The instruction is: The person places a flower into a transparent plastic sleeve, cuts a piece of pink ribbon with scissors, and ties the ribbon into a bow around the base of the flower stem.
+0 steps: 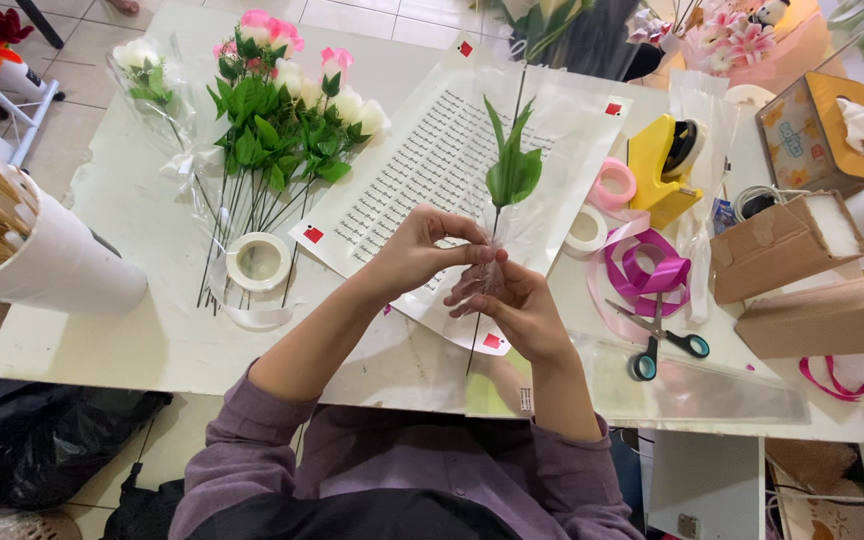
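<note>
At the centre of the frame the fingers (474, 252) of the left hand (422, 250) are pinched shut on the clear wrap (527, 215) where it gathers around the flower stem (497, 222). Just below, touching it, the right hand (514, 305) curls loosely round the same spot, fingers half bent; whether they actually grip the stem or only the film is hard to tell, since the wrap and the left fingertips cover the contact. The stem rises to green leaves (512, 165) and runs on to the top edge, where the bloom is cut off. Its lower end shows thinly below the right hand, against the desk (132, 330).

Under the hands lies a white paper sheet (422, 160) with lines of script and small red squares. To the left of centre, a bunch of pink and white flowers (287, 110) rests with a roll of white tape (258, 261) across its stems. Right of centre are a pink tape roll (612, 183), a yellow tape dispenser (660, 160), purple ribbon (642, 270) and teal-handled scissors (664, 335). A white tub of wooden sticks (12, 240) is cut by the left edge; cardboard boxes (802, 270) crowd the right.
</note>
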